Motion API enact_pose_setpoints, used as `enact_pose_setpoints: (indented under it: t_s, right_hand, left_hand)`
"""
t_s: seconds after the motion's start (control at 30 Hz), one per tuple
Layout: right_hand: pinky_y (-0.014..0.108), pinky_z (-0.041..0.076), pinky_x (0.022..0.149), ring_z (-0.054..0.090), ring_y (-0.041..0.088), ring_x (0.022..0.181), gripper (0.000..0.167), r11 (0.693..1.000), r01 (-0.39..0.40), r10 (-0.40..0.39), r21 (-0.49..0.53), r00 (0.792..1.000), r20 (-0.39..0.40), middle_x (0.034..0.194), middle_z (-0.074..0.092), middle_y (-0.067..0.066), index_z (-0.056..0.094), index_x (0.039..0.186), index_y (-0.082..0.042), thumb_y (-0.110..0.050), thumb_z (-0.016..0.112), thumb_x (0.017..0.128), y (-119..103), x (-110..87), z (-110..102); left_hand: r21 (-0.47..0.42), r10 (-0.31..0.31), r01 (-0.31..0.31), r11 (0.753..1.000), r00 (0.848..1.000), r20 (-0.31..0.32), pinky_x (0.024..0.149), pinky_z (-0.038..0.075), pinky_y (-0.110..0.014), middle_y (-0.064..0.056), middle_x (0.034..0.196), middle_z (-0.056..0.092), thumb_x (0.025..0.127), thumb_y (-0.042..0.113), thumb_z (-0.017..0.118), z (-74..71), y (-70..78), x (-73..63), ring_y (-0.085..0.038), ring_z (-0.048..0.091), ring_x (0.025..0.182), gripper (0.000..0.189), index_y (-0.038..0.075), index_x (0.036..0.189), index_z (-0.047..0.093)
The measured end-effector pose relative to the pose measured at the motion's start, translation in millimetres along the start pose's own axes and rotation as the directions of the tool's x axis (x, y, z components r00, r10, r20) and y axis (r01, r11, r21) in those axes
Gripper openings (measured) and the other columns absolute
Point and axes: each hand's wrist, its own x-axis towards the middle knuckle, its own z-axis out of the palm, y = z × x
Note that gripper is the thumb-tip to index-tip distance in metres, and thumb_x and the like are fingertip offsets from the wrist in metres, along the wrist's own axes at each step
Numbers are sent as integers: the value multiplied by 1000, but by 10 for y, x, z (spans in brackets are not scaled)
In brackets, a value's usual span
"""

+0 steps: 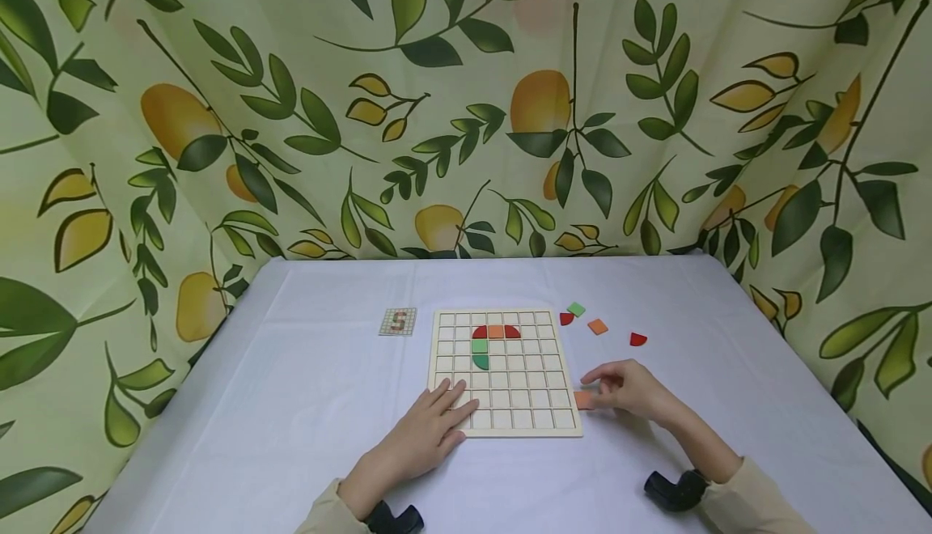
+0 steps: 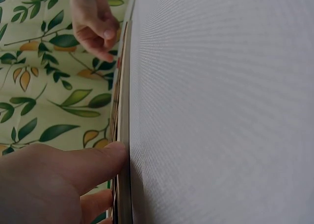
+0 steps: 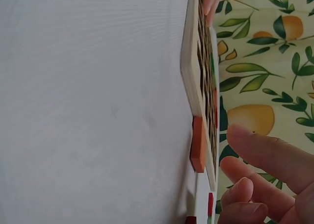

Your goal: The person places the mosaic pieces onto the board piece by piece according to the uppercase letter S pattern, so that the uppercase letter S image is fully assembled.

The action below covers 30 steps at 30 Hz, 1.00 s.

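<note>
A pale wooden grid board (image 1: 524, 433) lies on the white-covered table. My left hand (image 1: 422, 433) rests on its lower left corner, fingers spread, the thumb at the near edge. Set in the grid are two red quarter-round tiles with an orange square (image 1: 497, 332) between them, then a green square (image 1: 480, 346) and a dark green quarter-round (image 1: 480, 362) below. Just over an orange tile (image 3: 198, 144) against the board's right edge hovers my right hand (image 1: 629, 388). Its fingers are loosely bent, with a gap from that tile in the right wrist view and nothing held.
Beyond the board's right side lie a red tile (image 1: 566, 319), a light green square (image 1: 576, 309), an orange square (image 1: 598, 327) and another red tile (image 1: 637, 340). Left of the board is a small patterned card (image 1: 397, 322). A leaf-and-fruit curtain (image 1: 466, 129) hangs behind the table.
</note>
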Motion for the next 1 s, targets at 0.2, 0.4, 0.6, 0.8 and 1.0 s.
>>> enact_pose_setpoints:
  t_s: [0.2,0.4,0.6,0.8,1.0]
  right_hand:
    - [18,34,51,43,10,60,28,998,-27,25,-52,999,-25,62,49,-2,74,97,-3,-10,83,71,31,-6,46]
    - [18,35,50,44,12,60,27,997,-38,35,-74,999,-41,61,50,-1,75,96,-3,-7,83,70,47,-8,70]
    - [18,35,50,44,11,63,22,996,-47,44,-71,998,-49,62,50,-1,76,92,-4,-6,82,70,42,3,66]
    - [18,34,50,43,9,61,21,997,-33,30,-67,998,-46,62,51,-1,77,90,-3,-5,82,70,44,10,70]
    - [18,34,50,43,9,62,20,998,-21,19,-65,999,-36,62,50,-2,76,92,-2,-5,80,72,50,6,45]
  left_hand:
    - [1,7,-7,1000,1000,-5,117,29,-57,-8,159,33,99,29,49,14,-7,-1,-34,26,149,46,22,144,46]
    - [1,8,-8,1000,1000,-5,117,29,-57,-8,159,33,99,29,49,16,-10,1,-34,27,149,46,23,144,46]
    - [-1,-2,2,1000,1000,-4,118,28,-57,-7,159,32,99,30,50,13,-11,5,-33,26,150,46,23,145,46]
    - [-1,-1,1,1000,1000,-6,118,28,-57,-7,159,32,99,29,50,13,-14,-2,-33,26,149,46,23,145,46]
    - [-3,3,-3,1000,1000,-1,118,28,-57,-7,160,32,99,30,49,13,-14,-1,-33,25,150,46,23,145,45]
